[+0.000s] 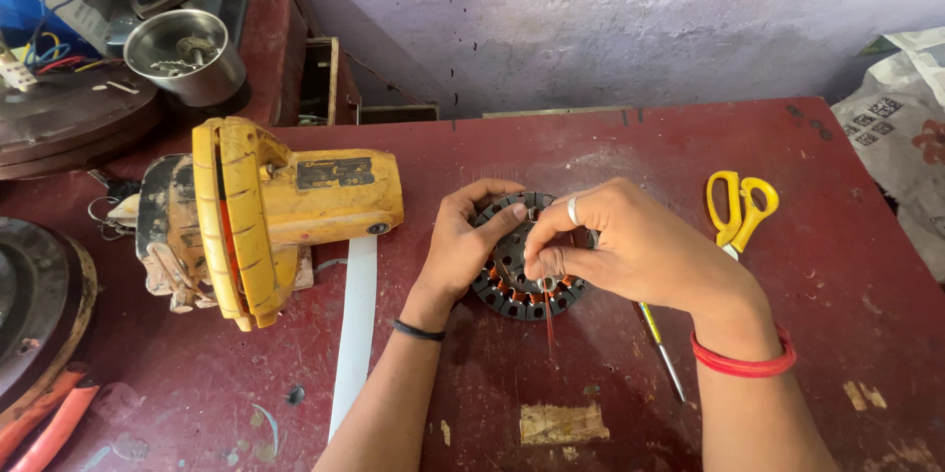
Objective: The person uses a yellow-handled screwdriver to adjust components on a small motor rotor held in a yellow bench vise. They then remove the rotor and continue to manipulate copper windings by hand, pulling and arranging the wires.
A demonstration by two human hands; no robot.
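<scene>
Hands: left hand (471,236) and right hand (620,241), both pinched on one round stator core (512,280).
Stator core: under both hands, on the surface (591,147).
Scissors: one yellow pair (738,208), right of the right hand.
Screwdriver: one (661,349), under the right wrist.
Power tool: one yellow (266,211), left of the left hand.

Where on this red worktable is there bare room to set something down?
Bare patches: the table behind the stator ring, up to the wall; and right of the yellow scissors. Crowded: the left side, around the yellow power tool and white strip, and where both hands work.
</scene>
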